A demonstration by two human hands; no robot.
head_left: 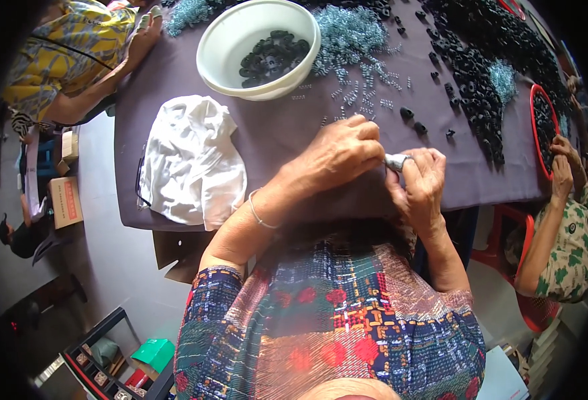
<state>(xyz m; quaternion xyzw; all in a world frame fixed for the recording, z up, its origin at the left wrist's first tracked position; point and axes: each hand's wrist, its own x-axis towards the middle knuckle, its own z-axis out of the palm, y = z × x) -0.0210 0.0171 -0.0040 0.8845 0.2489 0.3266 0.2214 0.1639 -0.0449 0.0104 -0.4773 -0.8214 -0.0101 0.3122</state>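
Note:
My left hand (344, 152) and my right hand (419, 183) meet over the near edge of the cloth-covered table (274, 133). Both are closed in a pinch, fingertips almost touching; whatever sits between them is hidden or too small to name. A grey wrapping (395, 161) covers a fingertip of my right hand. Just beyond my left hand lie loose small metal springs (367, 83), trailing from a heaped pile of springs (351, 40). Small black plastic pieces (407, 113) rest a little beyond my right hand.
A white bowl (267, 92) holds black pieces. Left of my forearm lies a crumpled white cloth (191, 160). A large spread of black pieces (471, 87) covers the right side. One person's hand (146, 37) is at the left; another person's hands (561, 163) touch a red-rimmed container (535, 97).

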